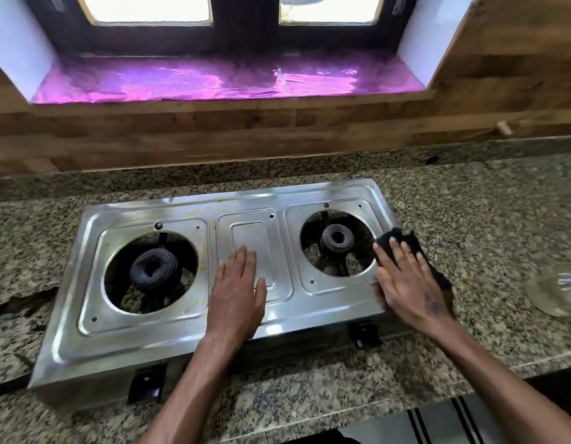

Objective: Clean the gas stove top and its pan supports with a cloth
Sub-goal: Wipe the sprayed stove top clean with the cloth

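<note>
A two-burner stainless steel gas stove [169, 334] sits on the granite counter. Its left burner [153, 270] and right burner [337, 238] are bare; no pan supports are in view. My left hand [237, 294] lies flat, fingers apart, on the stove's middle panel. My right hand [406, 280] presses flat on a black cloth [406, 240] at the stove's right edge, beside the right burner. The cloth shows beyond my fingertips and along the outer side of my hand. Yellowish stains mark the steel around the left burner.
Granite counter [486, 225] surrounds the stove. A clear glass vessel [555, 291] stands at the right edge. Two black knobs [146, 384] sit on the stove's front. A wood-panelled wall and a window sill with purple foil [213, 81] lie behind.
</note>
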The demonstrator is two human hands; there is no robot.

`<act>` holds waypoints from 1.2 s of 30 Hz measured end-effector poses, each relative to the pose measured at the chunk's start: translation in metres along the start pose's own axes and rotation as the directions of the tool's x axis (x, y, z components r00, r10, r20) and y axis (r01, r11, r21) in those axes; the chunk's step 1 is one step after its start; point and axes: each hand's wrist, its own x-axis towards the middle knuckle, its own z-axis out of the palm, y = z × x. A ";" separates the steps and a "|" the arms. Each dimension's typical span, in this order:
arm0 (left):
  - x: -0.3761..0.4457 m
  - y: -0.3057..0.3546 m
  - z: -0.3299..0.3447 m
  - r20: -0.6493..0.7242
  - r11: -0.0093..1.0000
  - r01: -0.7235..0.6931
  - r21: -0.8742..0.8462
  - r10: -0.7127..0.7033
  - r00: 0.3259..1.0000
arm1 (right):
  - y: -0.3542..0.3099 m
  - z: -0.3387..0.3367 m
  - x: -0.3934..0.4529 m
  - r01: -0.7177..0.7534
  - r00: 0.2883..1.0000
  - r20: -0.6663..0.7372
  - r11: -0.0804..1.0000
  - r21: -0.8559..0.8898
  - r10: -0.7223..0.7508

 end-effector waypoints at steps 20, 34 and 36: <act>0.003 0.001 -0.004 0.126 0.999 0.024 -0.039 -0.019 0.992 | -0.178 -0.005 0.163 0.680 0.715 0.251 0.733 -0.030 -0.652; 0.002 -0.001 -0.002 0.086 0.997 0.009 -0.072 -0.003 0.996 | -0.190 0.013 0.149 0.589 0.802 0.143 0.807 -0.039 -0.579; 0.001 -0.003 -0.003 0.068 0.997 -0.004 -0.083 0.009 0.998 | -0.195 0.016 0.137 0.664 0.742 0.163 0.747 -0.039 -0.651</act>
